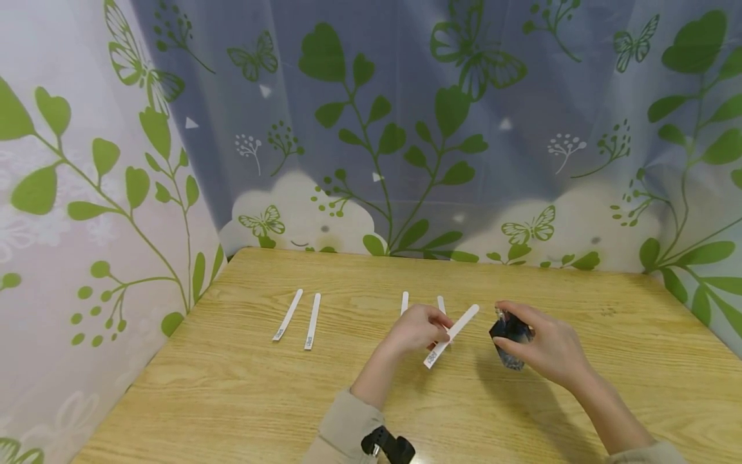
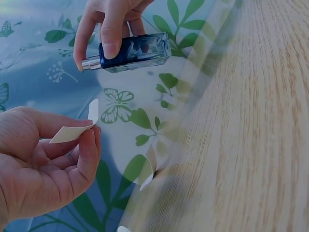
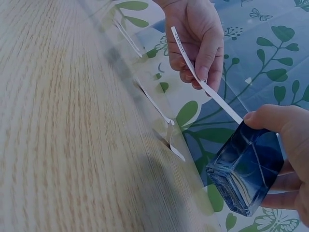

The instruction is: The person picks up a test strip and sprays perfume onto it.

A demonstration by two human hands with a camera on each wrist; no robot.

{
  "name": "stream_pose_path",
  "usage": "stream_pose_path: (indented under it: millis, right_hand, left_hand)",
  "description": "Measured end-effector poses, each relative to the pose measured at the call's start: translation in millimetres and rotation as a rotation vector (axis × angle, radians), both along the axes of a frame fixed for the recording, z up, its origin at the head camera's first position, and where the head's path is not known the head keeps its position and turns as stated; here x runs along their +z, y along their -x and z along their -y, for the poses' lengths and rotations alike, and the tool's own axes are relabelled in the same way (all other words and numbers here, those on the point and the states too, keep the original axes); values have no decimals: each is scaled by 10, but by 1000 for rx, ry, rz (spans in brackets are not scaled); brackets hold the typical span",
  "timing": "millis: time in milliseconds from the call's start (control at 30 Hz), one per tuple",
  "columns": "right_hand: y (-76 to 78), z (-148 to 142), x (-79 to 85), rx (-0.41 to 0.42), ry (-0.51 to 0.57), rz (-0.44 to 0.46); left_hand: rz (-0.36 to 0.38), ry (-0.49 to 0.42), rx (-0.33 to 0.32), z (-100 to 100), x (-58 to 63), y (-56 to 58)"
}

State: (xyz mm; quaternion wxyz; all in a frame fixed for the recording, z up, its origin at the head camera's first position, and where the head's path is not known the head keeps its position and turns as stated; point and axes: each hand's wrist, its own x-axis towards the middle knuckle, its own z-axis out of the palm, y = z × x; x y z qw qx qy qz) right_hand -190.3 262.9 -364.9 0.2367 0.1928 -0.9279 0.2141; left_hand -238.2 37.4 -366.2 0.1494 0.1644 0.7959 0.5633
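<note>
My left hand [image 1: 413,334] pinches a white perfume test strip [image 1: 466,319] between thumb and fingers. The strip has dark print near its lower end and tilts up toward the right; in the left wrist view it looks bent. To the right, my right hand [image 1: 555,349] grips a dark blue glass perfume bottle [image 1: 513,341]. Its index finger lies on the silver spray top [image 2: 91,63] in the left wrist view. The bottle is held tilted above the table, its nozzle side toward the strip, with a gap between them. Whether any spray is coming out cannot be seen.
Two more strips, a left one [image 1: 288,315] and a right one [image 1: 312,321], lie on the wooden table [image 1: 232,399] at the left. Behind my left hand are two others [image 1: 405,301], partly covered. A leaf-patterned curtain [image 1: 394,212] hangs along the table's back edge.
</note>
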Motion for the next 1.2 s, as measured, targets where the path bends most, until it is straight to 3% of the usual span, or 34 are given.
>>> stream_pose_path:
  millis: [367,733,1200]
  right_hand:
    - [14,17,-29,41,-15,-85]
    - [8,30,-10,35,-25,-99]
    - [6,54,20,-2,-33,-24]
  left_hand:
    - [-3,7,0,10,-20,6]
    - [-9,10,-1,5,-17,23]
    - [-7,5,-3,23,-22,33]
